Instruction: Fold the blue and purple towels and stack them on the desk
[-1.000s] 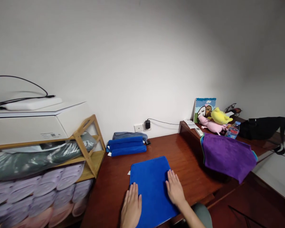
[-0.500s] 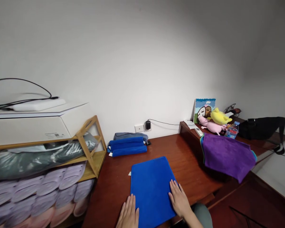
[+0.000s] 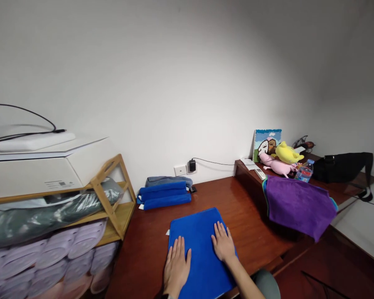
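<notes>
A blue towel [image 3: 201, 249] lies spread flat on the brown wooden desk [image 3: 146, 245], with a small white tag at its left edge. My left hand [image 3: 177, 263] rests palm down on the towel's left side, its fingers stretched out. Flat on the right side of the cloth is my right hand [image 3: 223, 243], fingers extended and pointing away from me. Neither hand grips anything. Further back, near the wall, are folded blue towels [image 3: 165, 194] with a grey-blue folded cloth [image 3: 168, 181] behind them.
Over the raised ledge at right hangs a purple cloth [image 3: 299, 203]. Behind it sit a remote [image 3: 260, 174], plush toys [image 3: 288, 153], a bottle [image 3: 304, 171] and a black bag [image 3: 343, 166]. A wooden rack [image 3: 112, 199] holding slippers [image 3: 87, 238] stands at left.
Both hands have slid forward over the blue towel, away from me. The view has shifted slightly. The folded towels stay in place.
</notes>
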Tool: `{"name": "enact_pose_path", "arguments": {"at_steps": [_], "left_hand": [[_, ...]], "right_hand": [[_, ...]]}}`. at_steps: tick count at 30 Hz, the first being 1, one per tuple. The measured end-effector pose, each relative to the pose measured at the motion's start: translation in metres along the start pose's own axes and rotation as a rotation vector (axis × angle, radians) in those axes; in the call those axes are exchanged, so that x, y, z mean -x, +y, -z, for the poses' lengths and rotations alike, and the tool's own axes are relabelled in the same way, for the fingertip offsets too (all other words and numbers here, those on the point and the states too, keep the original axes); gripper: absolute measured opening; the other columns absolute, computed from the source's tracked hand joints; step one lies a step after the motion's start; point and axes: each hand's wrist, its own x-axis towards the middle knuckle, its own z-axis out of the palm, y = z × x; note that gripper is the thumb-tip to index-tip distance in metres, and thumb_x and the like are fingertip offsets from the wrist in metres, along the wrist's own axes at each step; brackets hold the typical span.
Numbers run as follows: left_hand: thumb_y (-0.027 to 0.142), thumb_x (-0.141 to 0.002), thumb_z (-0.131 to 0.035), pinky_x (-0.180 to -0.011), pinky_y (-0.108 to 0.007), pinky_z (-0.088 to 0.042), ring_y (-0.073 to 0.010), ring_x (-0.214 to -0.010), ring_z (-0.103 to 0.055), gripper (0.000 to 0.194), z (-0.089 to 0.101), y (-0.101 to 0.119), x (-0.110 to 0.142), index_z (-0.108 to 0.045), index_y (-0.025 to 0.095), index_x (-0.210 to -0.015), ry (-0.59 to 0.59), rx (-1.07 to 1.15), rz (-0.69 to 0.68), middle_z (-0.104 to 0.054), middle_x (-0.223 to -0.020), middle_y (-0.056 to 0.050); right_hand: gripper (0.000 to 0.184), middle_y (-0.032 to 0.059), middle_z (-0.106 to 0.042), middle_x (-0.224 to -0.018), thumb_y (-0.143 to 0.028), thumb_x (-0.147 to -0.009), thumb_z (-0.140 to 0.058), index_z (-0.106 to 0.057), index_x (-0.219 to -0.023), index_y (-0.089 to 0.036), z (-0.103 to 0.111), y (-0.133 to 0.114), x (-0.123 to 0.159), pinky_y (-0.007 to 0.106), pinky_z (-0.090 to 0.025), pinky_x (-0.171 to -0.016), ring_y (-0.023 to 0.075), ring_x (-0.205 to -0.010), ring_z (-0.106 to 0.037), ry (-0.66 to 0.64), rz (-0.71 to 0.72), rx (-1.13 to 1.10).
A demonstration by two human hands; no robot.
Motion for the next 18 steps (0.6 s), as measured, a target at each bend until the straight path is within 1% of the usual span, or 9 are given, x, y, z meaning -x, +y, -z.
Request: {"name": "enact_pose_path", "arguments": {"at_steps": [2, 4, 6, 8, 11, 13, 16, 18], "left_hand": [[0.052, -0.101, -0.028, -0.132, -0.053, -0.028, -0.0296, -0.156, -0.04, 0.073, 0.003, -0.005, 0.004, -0.046, 0.01, -0.158, -0.009, 0.021, 0.034, -0.044, -0.167, -0.014], [0.053, -0.101, -0.026, -0.131, -0.051, -0.029, -0.0293, -0.156, -0.04, 0.075, 0.009, -0.011, 0.007, -0.046, 0.008, -0.158, -0.022, 0.07, 0.073, -0.045, -0.167, -0.014], [0.055, -0.101, -0.024, -0.128, -0.047, -0.035, -0.0289, -0.155, -0.043, 0.076, 0.019, -0.021, 0.005, -0.049, 0.01, -0.157, -0.02, 0.127, 0.137, -0.046, -0.167, -0.013], [0.057, -0.1, -0.022, -0.125, -0.044, -0.039, -0.0302, -0.152, -0.047, 0.077, 0.032, -0.032, -0.003, -0.053, 0.011, -0.153, -0.009, 0.16, 0.238, -0.049, -0.166, -0.014], [0.056, -0.099, -0.021, -0.12, -0.044, -0.043, -0.0338, -0.143, -0.054, 0.078, 0.054, -0.046, -0.033, -0.059, 0.009, -0.147, -0.046, 0.159, 0.379, -0.061, -0.154, -0.019], [0.056, -0.098, -0.025, -0.117, -0.046, -0.044, -0.036, -0.139, -0.056, 0.076, 0.065, -0.052, -0.061, -0.061, 0.009, -0.145, -0.072, 0.147, 0.416, -0.066, -0.146, -0.02], [0.059, -0.094, -0.033, -0.113, -0.054, -0.044, -0.0423, -0.137, -0.056, 0.074, 0.071, -0.054, -0.1, -0.066, 0.011, -0.14, -0.078, 0.127, 0.457, -0.065, -0.145, -0.022], [0.063, -0.091, -0.04, -0.109, -0.057, -0.046, -0.0437, -0.132, -0.059, 0.069, 0.071, -0.055, -0.117, -0.073, 0.018, -0.13, -0.093, 0.127, 0.481, -0.068, -0.14, -0.02]], "right_hand": [[0.064, 0.0076, -0.022, -0.174, -0.042, -0.108, -0.029, -0.032, -0.167, -0.018, 0.005, 0.014, 0.0, 0.048, -0.014, -0.133, 0.0237, -0.163, -0.019, 0.0, -0.071, 0.01], [0.063, 0.0077, -0.026, -0.173, -0.041, -0.108, -0.03, -0.035, -0.167, -0.017, 0.008, 0.026, -0.002, 0.046, -0.015, -0.132, 0.0232, -0.162, -0.022, 0.004, -0.084, -0.028], [0.064, 0.0092, -0.034, -0.171, -0.04, -0.107, -0.033, -0.04, -0.165, -0.016, 0.011, 0.037, -0.007, 0.043, -0.018, -0.132, 0.0229, -0.16, -0.029, 0.025, -0.083, -0.116], [0.062, 0.0112, -0.044, -0.166, -0.037, -0.104, -0.038, -0.047, -0.161, -0.014, 0.015, 0.045, -0.016, 0.039, -0.026, -0.129, 0.0235, -0.156, -0.038, 0.073, -0.135, -0.224], [0.055, 0.0123, -0.062, -0.152, -0.03, -0.099, -0.042, -0.063, -0.148, -0.016, 0.026, 0.051, -0.04, 0.033, -0.039, -0.12, 0.0237, -0.143, -0.056, 0.114, -0.237, -0.323], [0.049, 0.0107, -0.071, -0.141, -0.029, -0.098, -0.045, -0.069, -0.14, -0.019, 0.033, 0.049, -0.061, 0.03, -0.046, -0.111, 0.0225, -0.133, -0.064, 0.092, -0.258, -0.338], [0.044, 0.0092, -0.075, -0.132, -0.032, -0.097, -0.052, -0.071, -0.135, -0.022, 0.039, 0.04, -0.092, 0.03, -0.05, -0.104, 0.0234, -0.126, -0.068, 0.055, -0.279, -0.329], [0.04, 0.0093, -0.077, -0.128, -0.037, -0.097, -0.055, -0.074, -0.13, -0.023, 0.04, 0.032, -0.11, 0.032, -0.051, -0.101, 0.0249, -0.123, -0.07, 0.033, -0.306, -0.319]]}}
